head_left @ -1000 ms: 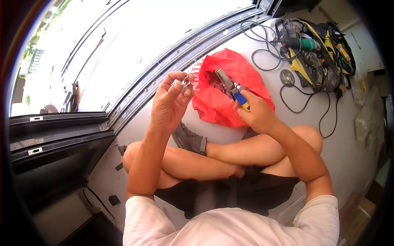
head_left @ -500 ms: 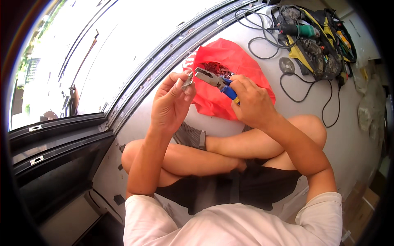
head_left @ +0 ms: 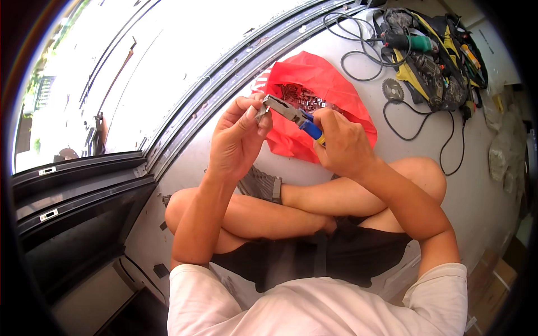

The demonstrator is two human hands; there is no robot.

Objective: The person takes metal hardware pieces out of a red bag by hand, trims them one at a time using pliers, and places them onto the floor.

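Note:
Between the thumb and fingers of my left hand (head_left: 240,131) is a small grey metal piece (head_left: 261,112), partly hidden by the fingertips. My right hand (head_left: 346,140) is wrapped round the blue and yellow handles of a pair of pliers (head_left: 288,110). The jaws point left and meet the edge of the metal piece; whether they clamp it I cannot tell. Beneath both hands a red plastic bag (head_left: 328,78) lies open on the floor, with many small shiny metal parts (head_left: 302,98) inside.
A black and yellow tool bag (head_left: 443,61) stands at the far right with a green power tool (head_left: 417,43), its cable looping over the floor. A round saw blade (head_left: 393,89) lies beside it. Dark metal door tracks (head_left: 224,70) run along the left, near a black frame (head_left: 84,196).
The pliers have moved slightly left, so their jaws now reach the metal piece. My left hand has shifted a little right toward them.

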